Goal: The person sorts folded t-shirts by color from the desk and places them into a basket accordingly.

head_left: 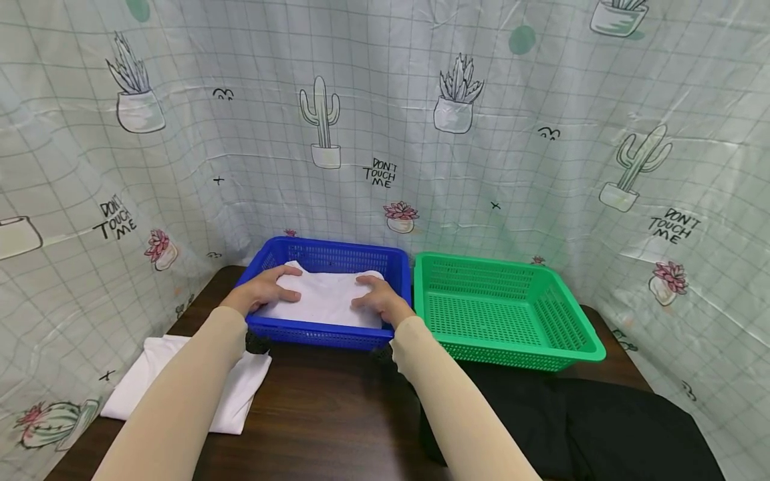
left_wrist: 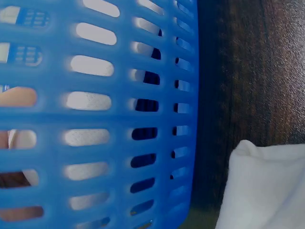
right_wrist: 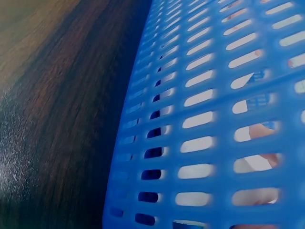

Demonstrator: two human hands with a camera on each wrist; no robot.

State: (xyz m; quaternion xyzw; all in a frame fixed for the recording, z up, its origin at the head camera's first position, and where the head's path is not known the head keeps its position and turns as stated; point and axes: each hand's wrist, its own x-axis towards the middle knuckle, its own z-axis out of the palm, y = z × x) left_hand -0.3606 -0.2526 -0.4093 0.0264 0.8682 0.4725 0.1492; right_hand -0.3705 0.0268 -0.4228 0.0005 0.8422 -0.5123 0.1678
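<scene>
A folded white T-shirt (head_left: 323, 297) lies inside the blue basket (head_left: 333, 337), its neckline toward the far wall. My left hand (head_left: 263, 288) holds the shirt's left side, thumb and forefinger showing on top of the cloth. At the opposite side my right hand (head_left: 383, 298) grips the shirt the same way. The other fingers are mostly hidden by the hands and cloth. Through the slots of the blue basket (left_wrist: 121, 117) in the left wrist view, white cloth and bits of skin show. Similar glimpses come through the basket wall (right_wrist: 219, 100) in the right wrist view.
A green basket (head_left: 511, 354) stands right of the blue one. Another folded white garment (head_left: 240, 394) lies on the brown table (head_left: 325, 414) at the left, partly behind my left sleeve. Black fabric (head_left: 625, 427) covers the front right. A patterned curtain (head_left: 373, 100) surrounds the table's back and sides.
</scene>
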